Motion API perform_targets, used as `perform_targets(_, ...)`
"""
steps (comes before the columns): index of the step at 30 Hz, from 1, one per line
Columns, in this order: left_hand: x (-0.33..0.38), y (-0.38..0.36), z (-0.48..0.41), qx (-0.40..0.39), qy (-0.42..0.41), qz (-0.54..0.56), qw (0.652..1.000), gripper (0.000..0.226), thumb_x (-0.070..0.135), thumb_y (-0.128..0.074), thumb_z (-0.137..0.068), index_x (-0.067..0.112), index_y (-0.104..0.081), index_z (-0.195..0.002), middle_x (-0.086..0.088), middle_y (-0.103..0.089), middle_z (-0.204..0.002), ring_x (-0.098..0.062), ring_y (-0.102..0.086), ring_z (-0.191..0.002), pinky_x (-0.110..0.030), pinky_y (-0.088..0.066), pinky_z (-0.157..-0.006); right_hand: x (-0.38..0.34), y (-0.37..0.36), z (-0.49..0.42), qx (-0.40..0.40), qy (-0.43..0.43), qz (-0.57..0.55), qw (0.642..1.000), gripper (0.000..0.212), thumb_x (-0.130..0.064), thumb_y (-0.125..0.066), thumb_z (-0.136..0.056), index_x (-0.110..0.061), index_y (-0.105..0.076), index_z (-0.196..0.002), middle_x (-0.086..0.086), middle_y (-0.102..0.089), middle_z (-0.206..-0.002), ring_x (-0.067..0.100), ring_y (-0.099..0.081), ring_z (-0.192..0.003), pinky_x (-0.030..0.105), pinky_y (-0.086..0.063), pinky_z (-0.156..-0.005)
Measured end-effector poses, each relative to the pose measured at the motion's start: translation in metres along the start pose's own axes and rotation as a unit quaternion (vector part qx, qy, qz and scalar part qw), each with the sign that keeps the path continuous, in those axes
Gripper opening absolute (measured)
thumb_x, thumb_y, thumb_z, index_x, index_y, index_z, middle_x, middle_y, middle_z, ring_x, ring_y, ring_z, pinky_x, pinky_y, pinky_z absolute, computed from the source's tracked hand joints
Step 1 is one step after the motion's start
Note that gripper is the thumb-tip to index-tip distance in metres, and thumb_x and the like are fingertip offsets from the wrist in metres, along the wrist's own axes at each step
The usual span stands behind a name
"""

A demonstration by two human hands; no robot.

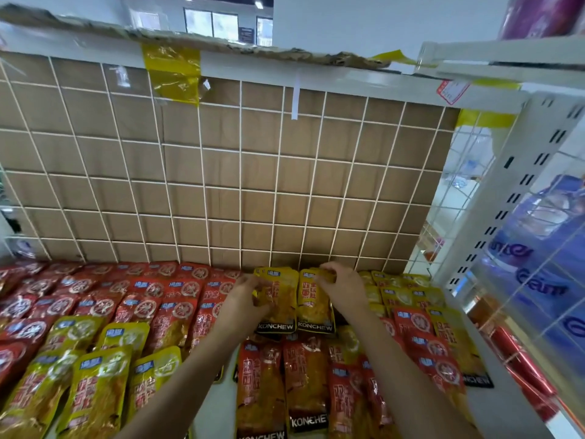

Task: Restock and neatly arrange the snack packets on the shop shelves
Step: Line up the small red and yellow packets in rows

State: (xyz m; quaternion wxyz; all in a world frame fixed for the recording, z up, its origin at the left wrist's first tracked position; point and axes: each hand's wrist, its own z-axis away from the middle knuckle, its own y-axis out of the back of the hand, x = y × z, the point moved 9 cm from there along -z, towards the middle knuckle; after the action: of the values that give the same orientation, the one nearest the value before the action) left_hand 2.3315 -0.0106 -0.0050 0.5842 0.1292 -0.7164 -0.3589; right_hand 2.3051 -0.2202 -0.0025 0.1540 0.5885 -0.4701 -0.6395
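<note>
— The white shelf point(218, 403) backs onto a wire grid point(221, 172) lined with cardboard; red packets point(177, 315) fill the left rows, yellow ones the front left and far right.

— And the hands?

— Left hand point(245, 301) grips a yellow Konchew packet point(278, 299), right hand point(340, 288) pinches its neighbour point(313, 308) by the top edge — both at the back row, against the grid.

— Best, I think, to stand them upright, labels forward, edges touching, bottoms level — then close the gap beside the reds.
</note>
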Motion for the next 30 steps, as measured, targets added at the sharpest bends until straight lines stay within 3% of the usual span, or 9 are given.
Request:
perform_targets(2, 0.004, 0.001, 0.004, 0.001, -0.015, -0.015, 1.000, 0.037, 0.022, -0.067, -0.084, 0.022, -0.055, -0.119, 0.003, -0.045, -0.126, -0.007, -0.052, -0.095, -0.007, -0.039, -0.063, 0.000, 0.003, 0.008, -0.013, 0.010, -0.004, 1.000, 0.038, -0.038, -0.062, -0.086, -0.021, -0.057, -0.120, 0.002, -0.056, -0.123, 0.019, -0.051, -0.113, 0.025, -0.038, -0.088)
perform_targets(5, 0.012, 0.003, 0.010, 0.009, -0.031, -0.030, 0.999, 0.040, 0.024, -0.064, -0.086, 0.020, -0.053, -0.124, 0.002, -0.042, -0.130, -0.016, -0.044, -0.116, -0.018, -0.035, -0.083, 0.001, 0.017, 0.023, -0.009, 0.025, -0.017, 1.000, 0.041, -0.037, -0.061, -0.086, -0.020, -0.054, -0.123, 0.001, -0.055, -0.124, 0.018, -0.052, -0.112, 0.024, -0.038, -0.086)
perform_targets(11, 0.052, 0.002, 0.028, 0.045, -0.127, -0.048, 0.990, 0.037, 0.021, -0.063, -0.087, 0.018, -0.055, -0.123, 0.000, -0.047, -0.126, -0.019, -0.042, -0.117, -0.029, -0.034, -0.095, 0.024, 0.062, 0.060, 0.053, 0.000, -0.076, 0.996, 0.035, -0.030, -0.063, -0.086, -0.019, -0.058, -0.119, -0.003, -0.060, -0.117, 0.013, -0.054, -0.109, 0.026, -0.042, -0.089)
perform_targets(18, 0.079, -0.019, 0.061, 0.041, -0.227, -0.057, 0.971, 0.033, 0.015, -0.064, -0.085, 0.016, -0.060, -0.118, 0.003, -0.052, -0.122, -0.016, -0.048, -0.112, -0.023, -0.032, -0.091, 0.036, 0.091, 0.112, 0.069, 0.007, -0.056, 0.996, 0.030, -0.030, -0.062, -0.087, -0.019, -0.060, -0.115, -0.008, -0.059, -0.109, 0.005, -0.052, -0.103, 0.018, -0.036, -0.084)
perform_targets(20, 0.072, -0.018, 0.071, 0.048, -0.217, -0.054, 0.973, 0.035, 0.014, -0.065, -0.084, 0.019, -0.059, -0.118, 0.010, -0.049, -0.120, -0.011, -0.045, -0.112, -0.024, -0.032, -0.091, 0.030, 0.088, 0.124, 0.048, 0.023, -0.042, 0.998, 0.028, -0.028, -0.062, -0.087, -0.021, -0.061, -0.114, -0.011, -0.056, -0.107, 0.003, -0.050, -0.102, 0.016, -0.036, -0.084)
perform_targets(23, 0.052, -0.013, 0.083, 0.068, -0.196, -0.067, 0.976, 0.038, 0.012, -0.068, -0.081, 0.019, -0.060, -0.117, 0.005, -0.054, -0.122, -0.018, -0.049, -0.113, -0.031, -0.036, -0.092, 0.016, 0.073, 0.137, 0.003, 0.057, -0.014, 0.998, 0.026, -0.029, -0.061, -0.088, -0.023, -0.061, -0.114, -0.013, -0.054, -0.109, 0.003, -0.050, -0.105, 0.010, -0.036, -0.084)
perform_targets(25, 0.034, -0.006, 0.089, 0.083, -0.165, -0.079, 0.980, 0.036, 0.020, -0.066, -0.081, 0.018, -0.061, -0.116, 0.000, -0.055, -0.121, -0.022, -0.051, -0.110, -0.036, -0.039, -0.090, 0.004, 0.060, 0.141, -0.023, 0.079, 0.014, 0.997, 0.028, -0.031, -0.059, -0.089, -0.023, -0.060, -0.116, -0.010, -0.054, -0.113, 0.007, -0.050, -0.110, 0.018, -0.038, -0.093)
perform_targets(27, 0.014, 0.004, 0.095, 0.109, -0.122, -0.094, 0.982, 0.037, 0.034, -0.060, -0.079, 0.013, -0.062, -0.109, -0.006, -0.056, -0.113, -0.027, -0.055, -0.103, -0.040, -0.045, -0.084, -0.007, 0.045, 0.144, -0.051, 0.094, 0.041, 0.993, 0.034, -0.036, -0.057, -0.089, -0.024, -0.058, -0.121, -0.006, -0.055, -0.122, 0.010, -0.046, -0.118, 0.020, -0.030, -0.097)
perform_targets(30, -0.015, 0.010, 0.099, 0.115, -0.036, -0.113, 0.986, 0.048, 0.039, -0.072, -0.077, 0.007, -0.059, -0.111, -0.013, -0.054, -0.117, -0.034, -0.051, -0.110, -0.045, -0.041, -0.090, -0.018, 0.021, 0.144, -0.102, 0.093, 0.120, 0.983, 0.049, -0.049, -0.049, -0.090, -0.027, -0.047, -0.132, -0.006, -0.046, -0.134, 0.011, -0.037, -0.128, 0.024, -0.023, -0.105)
